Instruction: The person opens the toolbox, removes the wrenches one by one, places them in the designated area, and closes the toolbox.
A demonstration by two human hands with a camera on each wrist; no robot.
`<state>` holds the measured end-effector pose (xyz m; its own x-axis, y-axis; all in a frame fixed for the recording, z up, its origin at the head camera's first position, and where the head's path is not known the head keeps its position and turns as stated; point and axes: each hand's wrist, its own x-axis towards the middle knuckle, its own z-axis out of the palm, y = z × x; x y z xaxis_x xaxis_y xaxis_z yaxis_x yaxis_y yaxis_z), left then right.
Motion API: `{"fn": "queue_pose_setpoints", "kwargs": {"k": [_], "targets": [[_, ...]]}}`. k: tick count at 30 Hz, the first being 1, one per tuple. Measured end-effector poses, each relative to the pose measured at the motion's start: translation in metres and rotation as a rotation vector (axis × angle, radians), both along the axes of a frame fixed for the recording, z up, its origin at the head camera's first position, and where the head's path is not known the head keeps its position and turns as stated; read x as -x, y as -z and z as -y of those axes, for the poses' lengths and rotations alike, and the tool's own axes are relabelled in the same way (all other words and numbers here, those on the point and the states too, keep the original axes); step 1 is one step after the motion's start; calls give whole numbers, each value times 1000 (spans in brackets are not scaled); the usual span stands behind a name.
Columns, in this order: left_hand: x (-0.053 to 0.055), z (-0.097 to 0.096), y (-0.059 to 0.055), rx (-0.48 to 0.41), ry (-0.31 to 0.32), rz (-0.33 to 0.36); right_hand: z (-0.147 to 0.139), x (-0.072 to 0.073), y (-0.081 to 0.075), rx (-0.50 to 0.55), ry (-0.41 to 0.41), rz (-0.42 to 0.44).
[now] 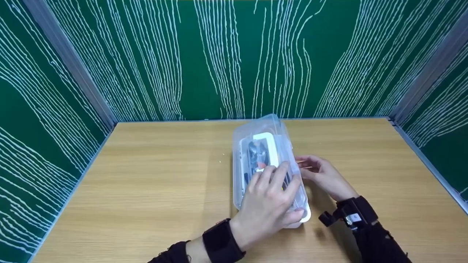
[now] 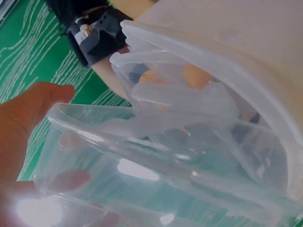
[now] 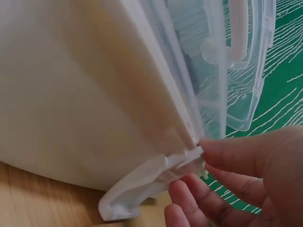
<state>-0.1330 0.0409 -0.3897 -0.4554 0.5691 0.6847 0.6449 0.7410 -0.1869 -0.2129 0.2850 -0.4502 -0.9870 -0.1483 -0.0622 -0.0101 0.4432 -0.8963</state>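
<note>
A clear plastic storage box (image 3: 71,94) stands lengthwise on the table, with dark items and a small red one showing through its top. Its transparent lid (image 1: 252,128) carries a white handle (image 1: 271,144) and sits tilted, with a gap between lid and box rim in the left wrist view. My left hand (image 1: 267,199) spans the lid from above, fingers bent over it and thumb at the near end. At the box's right side my right hand (image 1: 325,179) pinches a white latch (image 3: 137,184) between thumb and fingers; the latch hangs swung outward.
The wooden table (image 1: 164,164) reaches to green panels (image 1: 219,54) with white wavy lines at the back and sides. A few tiny white specks lie left of the box. Rounded orange things (image 2: 196,75) show inside the box.
</note>
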Motion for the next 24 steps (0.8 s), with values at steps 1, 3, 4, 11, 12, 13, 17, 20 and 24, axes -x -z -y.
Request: {"fn": "queue_pose_setpoints", "kwargs": {"k": [1,3,4,11,12,13,17,20,24], "targets": [[0,1,-1,-9,6,2,0,0,1,10,5,9],[1,2,-2,-19,18,14,1,1,2,38,7,26],[1,3,-2,-21,24,22,1,1,2,52,7,32],[2,12,-8,-50,63,112,1,2,4,102,14,18],[3,14,-9,-59,67,121,1,2,5,106,17,16],[3,16,-10,-69,74,131,1,2,5,109,16,14],[3,22,-12,-105,92,149,0,2,5,109,16,25],[2,24,-12,-115,91,148,0,2,4,108,16,32],[1,28,-13,-129,90,154,2,1,3,111,18,29]]}}
